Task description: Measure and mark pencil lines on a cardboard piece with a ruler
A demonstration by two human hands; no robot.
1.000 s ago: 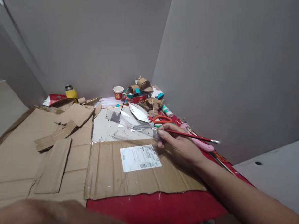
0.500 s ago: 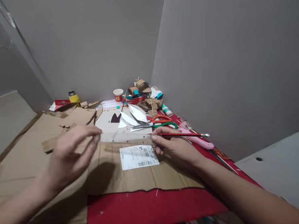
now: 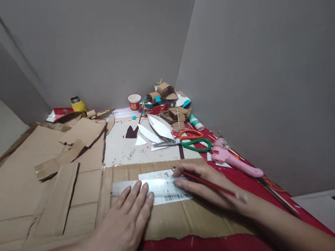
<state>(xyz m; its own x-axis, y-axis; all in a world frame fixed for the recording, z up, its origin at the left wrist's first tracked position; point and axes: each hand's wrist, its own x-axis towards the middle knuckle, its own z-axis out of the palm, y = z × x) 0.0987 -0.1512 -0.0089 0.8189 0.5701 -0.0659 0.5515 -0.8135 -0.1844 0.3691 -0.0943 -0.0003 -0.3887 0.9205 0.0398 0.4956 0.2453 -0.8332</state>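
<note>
Left hand (image 3: 127, 216) flat on ruler (image 3: 150, 187); right hand (image 3: 206, 186) — pencil (image 3: 206, 182).

label (image 3: 165, 186): white sticker on the cardboard sheet (image 3: 180, 218), with a barcode and lines of small print, too small to read; the ruler covers part of it.
ruler (image 3: 142, 187): clear, scale marks along its edge, numbers not legible.
cup (image 3: 134, 102): red and white, with a red emblem, not readable.
red box (image 3: 59, 111): print too blurred to read.
</note>
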